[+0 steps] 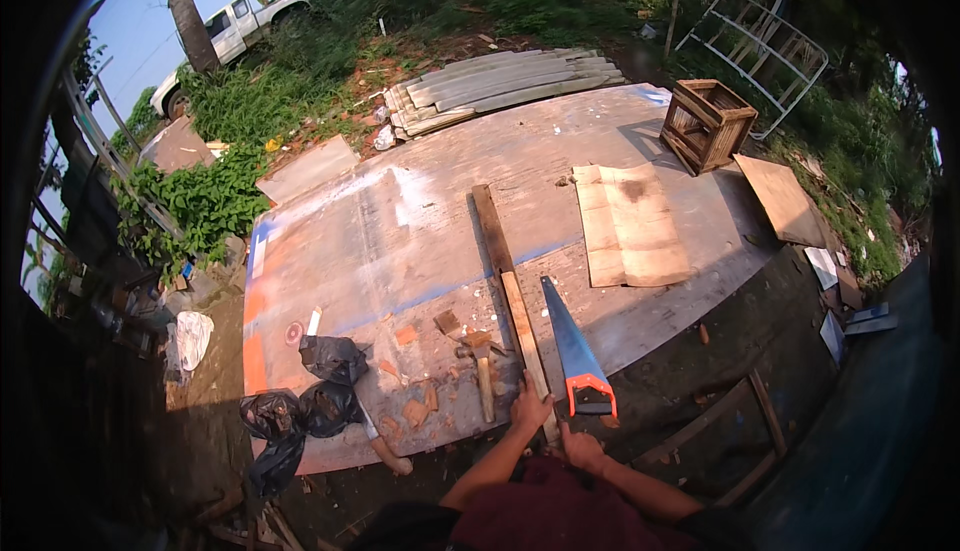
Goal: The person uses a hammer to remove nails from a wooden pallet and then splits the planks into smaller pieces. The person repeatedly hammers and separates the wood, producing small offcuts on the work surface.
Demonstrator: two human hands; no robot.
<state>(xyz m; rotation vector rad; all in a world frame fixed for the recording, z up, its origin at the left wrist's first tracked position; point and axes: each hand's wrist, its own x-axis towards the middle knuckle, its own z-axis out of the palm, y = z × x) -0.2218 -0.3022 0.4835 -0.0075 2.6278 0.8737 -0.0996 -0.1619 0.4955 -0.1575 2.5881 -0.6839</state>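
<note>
A long wooden strip (524, 336), pale on its near length, runs away from me over the flat board. Its far part is a darker length of wood (490, 226); I cannot tell if it is a separate piece. My left hand (531, 407) is closed around the strip near its close end. Close beside that end, my right hand (583, 447) has curled fingers and a raised thumb; what it holds, if anything, is hidden. Just beyond it lies a handsaw (570, 339) with a blue blade and an orange and black handle. A hammer (486, 386) rests left of the strip.
The large weathered board (450, 201) carries a brown paper sheet (630, 226), a wooden crate (708, 123), black plastic bags (333, 359), wood scraps (415, 413) and a wooden-handled tool (385, 449). Stacked grey corrugated sheets (500, 86) lie beyond. A wooden frame (700, 421) is at right.
</note>
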